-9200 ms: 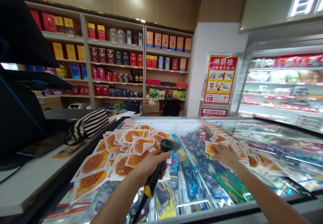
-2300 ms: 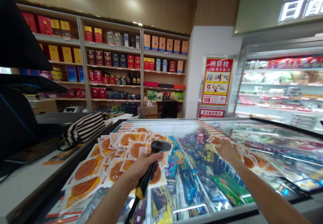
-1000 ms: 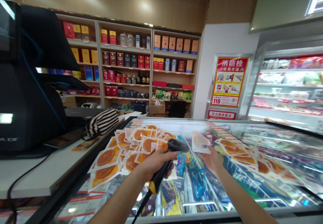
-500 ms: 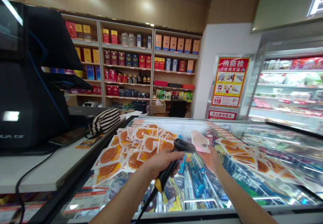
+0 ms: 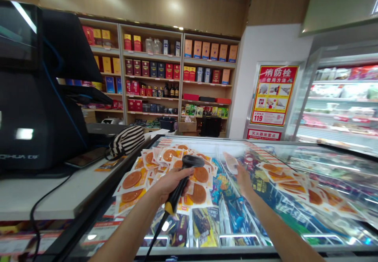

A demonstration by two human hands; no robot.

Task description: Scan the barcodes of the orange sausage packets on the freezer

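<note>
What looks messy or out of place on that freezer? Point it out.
The packet pile on the left looks untidy: its packets overlap at odd angles on the glass-topped freezer, above the goods stored inside. The packets on the right overlap too, but in a neater line. I see no spill or damage.

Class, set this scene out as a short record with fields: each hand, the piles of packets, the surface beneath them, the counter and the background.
Left hand: grips a black scanner
Right hand: holds one packet, tilted
Left pile: overlapping packets
Right pile: overlapping packets
Surface: glass-topped freezer, bags visible through the glass
Counter: at left; striped item beside the black terminal
Background: shelves of boxes; red-and-yellow poster
</note>
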